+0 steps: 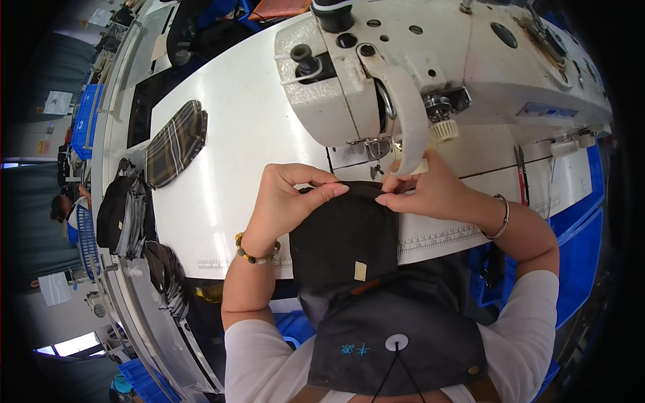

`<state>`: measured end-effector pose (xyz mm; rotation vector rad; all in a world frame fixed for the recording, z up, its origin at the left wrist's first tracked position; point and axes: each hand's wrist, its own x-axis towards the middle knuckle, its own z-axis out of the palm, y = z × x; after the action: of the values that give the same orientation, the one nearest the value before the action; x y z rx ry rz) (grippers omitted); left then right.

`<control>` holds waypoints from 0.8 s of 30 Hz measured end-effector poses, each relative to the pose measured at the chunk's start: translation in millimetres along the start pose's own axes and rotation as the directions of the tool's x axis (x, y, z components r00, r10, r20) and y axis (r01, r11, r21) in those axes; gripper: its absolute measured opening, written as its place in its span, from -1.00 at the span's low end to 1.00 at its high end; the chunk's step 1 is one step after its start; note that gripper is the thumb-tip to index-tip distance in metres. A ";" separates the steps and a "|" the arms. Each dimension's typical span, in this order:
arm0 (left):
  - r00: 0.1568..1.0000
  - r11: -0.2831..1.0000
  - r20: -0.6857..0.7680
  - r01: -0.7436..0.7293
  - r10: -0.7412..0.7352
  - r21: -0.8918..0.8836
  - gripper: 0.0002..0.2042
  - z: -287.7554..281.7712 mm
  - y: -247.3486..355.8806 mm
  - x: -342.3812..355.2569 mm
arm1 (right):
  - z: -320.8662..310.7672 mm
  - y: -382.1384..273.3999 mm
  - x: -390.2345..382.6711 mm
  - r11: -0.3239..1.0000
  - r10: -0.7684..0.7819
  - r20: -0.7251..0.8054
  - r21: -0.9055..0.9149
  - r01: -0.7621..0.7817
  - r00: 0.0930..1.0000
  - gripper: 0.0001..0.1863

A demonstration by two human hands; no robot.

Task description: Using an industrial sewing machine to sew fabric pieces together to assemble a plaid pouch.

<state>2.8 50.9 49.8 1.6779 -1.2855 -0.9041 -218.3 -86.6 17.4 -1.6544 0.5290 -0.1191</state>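
A black cloth piece (342,242) with a small cream label near its lower edge hangs over the front of the white sewing table. My left hand (295,198) pinches the left part of its far edge between thumb and forefinger. A short way to the right, my right hand (420,191) grips the same edge, just below the needle area of a white sewing machine (376,87). Both hands are closed on the fabric. The right hand's upper fingers are partly hidden behind the machine's curved white guard (406,111).
A folded plaid cloth piece (178,144) lies on the table's left side. Dark cloth pieces (127,215) are stacked beyond the left edge. Red-handled scissors or tweezers (521,176) lie at the right. A printed ruler strip (440,236) runs along the front edge; blue bins (578,262) stand at right.
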 end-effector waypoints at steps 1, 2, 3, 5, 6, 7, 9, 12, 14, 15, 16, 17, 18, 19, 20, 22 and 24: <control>1.000 1.000 0.001 -0.001 0.001 0.000 -0.91 -0.4 -0.2 0.0 | -0.3 -0.4 -0.3 1.000 0.001 0.019 0.022 -0.001 1.000 -0.83; 1.000 1.000 -0.004 0.002 -0.002 -0.006 -0.91 -1.0 -0.3 0.2 | 0.1 -0.7 -0.5 1.000 0.001 0.018 0.022 -0.001 1.000 -0.83; 1.000 1.000 -0.008 0.004 -0.004 -0.012 -0.91 -1.4 -0.4 0.4 | 0.9 -1.0 -0.5 0.996 -0.014 0.005 0.090 0.013 1.000 -0.82; 1.000 1.000 -0.004 -0.004 0.004 -0.013 -0.91 -1.6 -0.7 0.1 | 2.1 -2.4 0.2 0.987 -0.028 -0.010 0.159 0.029 1.000 -0.80; 1.000 1.000 -0.001 -0.011 0.011 -0.015 -0.91 -1.8 -0.8 0.0 | 2.5 -3.8 0.8 0.981 -0.063 -0.045 0.179 0.070 0.997 -0.81; 1.000 1.000 0.000 -0.011 0.011 -0.014 -0.91 -1.8 -0.9 0.1 | 2.4 -4.8 1.0 0.974 -0.097 -0.080 0.197 0.111 0.992 -0.81; 1.000 1.000 -0.002 -0.013 0.013 -0.029 -0.91 -1.8 -0.7 0.1 | 1.7 -7.1 -0.7 0.976 -0.092 -0.067 0.193 0.103 0.994 -0.84; 1.000 0.998 0.004 0.006 -0.006 -0.058 -0.89 0.5 -5.3 3.0 | -1.1 -4.3 -2.6 0.988 -0.107 0.002 0.114 0.106 0.994 -0.89; 0.999 0.996 0.015 0.033 -0.031 -0.079 -0.89 3.0 -6.9 5.2 | -5.8 -1.0 -3.0 0.992 -0.126 0.059 0.040 0.124 0.990 -0.88; 0.998 0.993 0.030 0.059 -0.056 -0.101 -0.89 3.6 -7.9 6.6 | -8.9 0.1 -2.4 0.968 -0.241 0.093 -0.053 0.247 0.966 -0.87; 0.998 0.993 0.026 0.058 -0.056 -0.100 -0.89 2.5 -10.4 8.7 | -11.4 0.4 -1.8 0.920 -0.349 0.136 -0.140 0.367 0.927 -0.83; 0.995 0.991 0.079 0.069 -0.060 -0.116 -0.88 0.1 -14.3 10.7 | -13.3 -0.7 -1.4 0.918 -0.352 0.141 -0.139 0.371 0.925 -0.83; 0.989 0.988 0.131 0.081 -0.063 -0.132 -0.88 -2.0 -18.0 12.2 | -15.5 -3.0 -1.5 0.877 -0.408 0.193 -0.190 0.442 0.892 -0.76; 0.990 0.988 0.124 0.080 -0.064 -0.130 -0.88 -3.8 -21.9 13.2 | -16.7 -4.5 -1.5 0.826 -0.458 0.247 -0.236 0.511 0.854 -0.69; 0.980 0.982 0.181 0.113 -0.085 -0.151 -0.88 -4.1 -24.8 15.6 | -15.4 -0.7 -0.9 0.825 -0.459 0.245 -0.239 0.512 0.854 -0.69; 0.966 0.975 0.238 0.143 -0.101 -0.169 -0.88 -2.6 -24.1 17.5 | -10.2 11.2 3.3 0.525 -0.703 0.271 -0.426 0.736 0.658 -0.64; 0.950 0.954 0.277 0.210 -0.148 -0.211 -0.87 -0.8 -22.1 18.4 | -9.7 9.4 5.0 0.457 -0.755 0.269 -0.439 0.774 0.598 -0.69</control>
<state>16.1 36.3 28.9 1.5403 -1.1463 -1.3697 -220.1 -98.1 8.9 -2.3376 -0.3248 -0.6733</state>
